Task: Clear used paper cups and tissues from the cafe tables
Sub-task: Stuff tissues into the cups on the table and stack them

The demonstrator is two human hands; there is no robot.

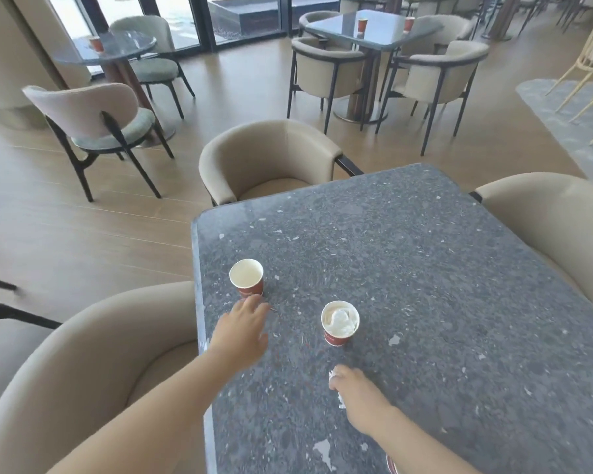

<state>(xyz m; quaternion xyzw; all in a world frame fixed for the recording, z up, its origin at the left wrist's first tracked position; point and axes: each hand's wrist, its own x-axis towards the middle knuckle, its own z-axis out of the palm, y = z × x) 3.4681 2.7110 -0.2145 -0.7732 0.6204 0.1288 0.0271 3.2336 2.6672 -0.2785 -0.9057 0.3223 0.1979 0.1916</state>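
Two red paper cups stand on the dark speckled table point(425, 285). The left cup point(246, 278) near the table's left edge looks empty inside. The right cup point(339, 323) holds a crumpled white tissue. My left hand point(242, 331) hovers just short of the left cup, fingers loosely spread, holding nothing. Below the right cup, my right hand point(358, 393) grips a crumpled white tissue point(339, 400) against the tabletop; only bits of the tissue show around the fingers.
Beige armchairs surround the table: one at the far end point(271, 159), one on the right point(555, 227), one at the near left point(83, 371). Farther tables carry more red cups point(96, 43), point(362, 25), point(408, 24). Wooden floor lies to the left.
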